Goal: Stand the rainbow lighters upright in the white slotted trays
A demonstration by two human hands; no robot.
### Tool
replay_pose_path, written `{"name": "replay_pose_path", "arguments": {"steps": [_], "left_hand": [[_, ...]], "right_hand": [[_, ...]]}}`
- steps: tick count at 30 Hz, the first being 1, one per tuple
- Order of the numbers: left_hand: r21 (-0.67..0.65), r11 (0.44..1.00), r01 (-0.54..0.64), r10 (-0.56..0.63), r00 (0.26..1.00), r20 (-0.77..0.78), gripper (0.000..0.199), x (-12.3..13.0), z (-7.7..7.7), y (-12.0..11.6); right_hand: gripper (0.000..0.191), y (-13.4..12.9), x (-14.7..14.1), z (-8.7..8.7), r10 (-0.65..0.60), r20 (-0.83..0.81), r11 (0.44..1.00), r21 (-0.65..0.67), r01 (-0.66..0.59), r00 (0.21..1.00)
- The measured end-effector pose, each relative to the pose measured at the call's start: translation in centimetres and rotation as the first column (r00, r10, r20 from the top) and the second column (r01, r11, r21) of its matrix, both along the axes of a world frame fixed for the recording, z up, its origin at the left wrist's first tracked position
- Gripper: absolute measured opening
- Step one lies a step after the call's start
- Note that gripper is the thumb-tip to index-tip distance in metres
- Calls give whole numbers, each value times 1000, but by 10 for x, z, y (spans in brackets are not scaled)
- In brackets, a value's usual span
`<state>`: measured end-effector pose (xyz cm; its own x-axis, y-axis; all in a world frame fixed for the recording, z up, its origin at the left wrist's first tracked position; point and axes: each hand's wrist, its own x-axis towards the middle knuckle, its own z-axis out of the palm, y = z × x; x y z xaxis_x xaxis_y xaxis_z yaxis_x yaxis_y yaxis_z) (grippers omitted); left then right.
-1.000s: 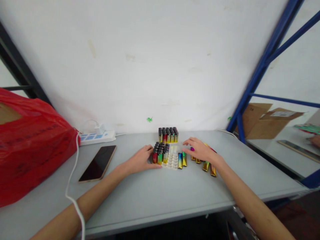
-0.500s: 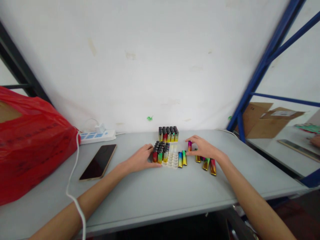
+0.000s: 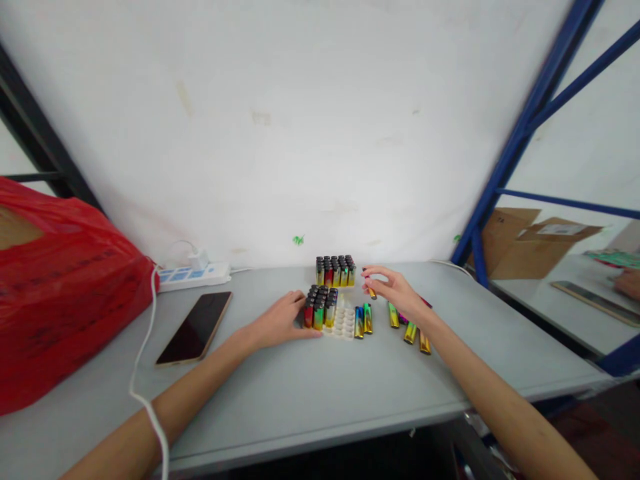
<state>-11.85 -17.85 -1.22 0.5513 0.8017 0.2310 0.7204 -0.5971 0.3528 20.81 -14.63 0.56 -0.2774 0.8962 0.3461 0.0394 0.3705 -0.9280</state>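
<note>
My left hand (image 3: pixel 281 321) is closed around the left side of a pale tray (image 3: pixel 345 325), thumb along its front edge. Black-topped lighters (image 3: pixel 319 316) stand upright in the left part of the tray, while round hollows show on its right. Between the fingertips of my right hand (image 3: pixel 397 295) is a gold-ended lighter (image 3: pixel 371 292), tilted and raised to the right of the tray. Two loose lighters (image 3: pixel 368 319) lie against the tray's right side. Several more lighters (image 3: pixel 410 333) are on the table below my right hand, partly covered by the wrist.
Behind the tray stands a full block of upright lighters (image 3: pixel 336 272). A phone (image 3: pixel 196 328), a power strip (image 3: pixel 200 276), a white cable (image 3: pixel 137 373) and a red plastic bag (image 3: pixel 75 293) are at left. A blue frame (image 3: pixel 480 220) and a cardboard box (image 3: pixel 537 247) are at right.
My right hand has moved slightly left and tilted the lighter it holds, which was more upright before. My left hand keeps its place at the tray.
</note>
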Motion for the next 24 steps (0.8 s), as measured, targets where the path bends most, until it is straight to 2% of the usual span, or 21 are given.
{"name": "replay_pose_path", "arguments": {"steps": [6, 11, 16, 19, 20, 22, 24], "left_hand": [[-8, 1000, 4, -4, 1000, 18, 71, 1, 2, -1], [3, 1000, 7, -7, 1000, 19, 73, 0, 1, -1], [-7, 1000, 4, -4, 999, 32, 74, -1, -1, 0], [-9, 1000, 8, -8, 999, 33, 73, -1, -1, 0], [-8, 1000, 10, -10, 999, 34, 72, -1, 0, 0], [-6, 1000, 7, -6, 1000, 30, 72, -1, 0, 0], [-13, 1000, -3, 3, 1000, 14, 73, 0, 0, 0]], "right_hand": [[72, -2, -9, -4, -15, -97, 994, -114, 4, 995], [51, -3, -15, -2, -40, -49, 995, -96, 35, 998], [54, -9, -23, -2, -8, -72, 984, -179, -5, 997], [53, -11, -26, -3, -26, 15, 976, -217, 28, 1000], [52, -12, -28, -3, -63, 59, 981, -179, 73, 996], [53, -13, -30, -3, -174, 143, 984, -17, 179, 974], [57, -15, -31, -3, -286, 196, 953, 160, 257, 938]]}}
